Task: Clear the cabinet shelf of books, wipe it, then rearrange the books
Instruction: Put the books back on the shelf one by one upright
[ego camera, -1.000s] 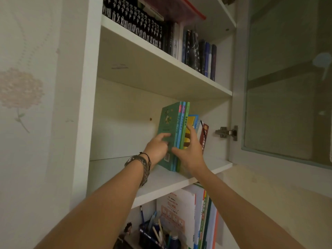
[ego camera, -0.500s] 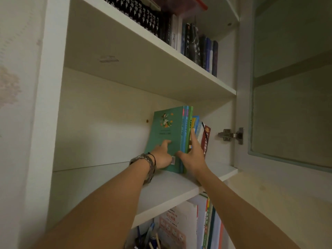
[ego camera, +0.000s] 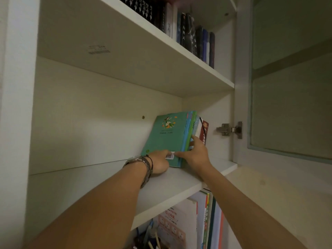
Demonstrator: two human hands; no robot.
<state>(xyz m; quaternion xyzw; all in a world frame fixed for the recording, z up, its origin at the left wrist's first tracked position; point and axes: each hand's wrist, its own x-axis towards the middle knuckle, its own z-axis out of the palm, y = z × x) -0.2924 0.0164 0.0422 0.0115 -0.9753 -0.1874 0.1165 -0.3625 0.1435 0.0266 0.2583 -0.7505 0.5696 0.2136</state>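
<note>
Books: small row of thin paperbacks [ego camera: 188, 133], teal-green cover outermost, leaning left at right end of white cabinet shelf [ego camera: 89, 184].
Room: glass door [ego camera: 287, 108] open, metal hinge [ego camera: 230, 129].
Left hand [ego camera: 159, 163]: wristwatch worn, index finger pressing teal cover, other fingers curled.
Right hand [ego camera: 195, 154]: gripping row's front edges.
Change: row tilted further, hands lower.
Writing: barcode sticker [ego camera: 170, 156]; titles illegible.
</note>
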